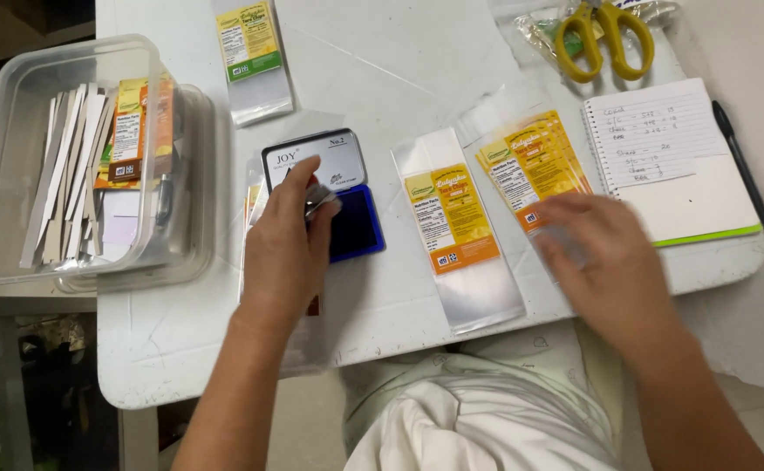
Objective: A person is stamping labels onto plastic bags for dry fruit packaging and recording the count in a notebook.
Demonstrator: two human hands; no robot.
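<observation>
Your left hand (284, 240) grips a small stamp (319, 198) over the open blue ink pad (356, 222). Your right hand (613, 262), blurred, rests flat and open on the stack of yellow-labelled clear bags (535, 166), beside the notebook (670, 161).

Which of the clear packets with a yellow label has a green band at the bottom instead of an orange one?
The single packet at the table's far edge, above the ink pad. The other packets carry orange bands.

On my feed, yellow-handled scissors (604, 37) lie at the far right of the white counter (382, 52). Beside them I see an open notebook (668, 161) with a black pen (742, 166) along its edge. A clear plastic bin (16, 105) of strips sits left.
</observation>
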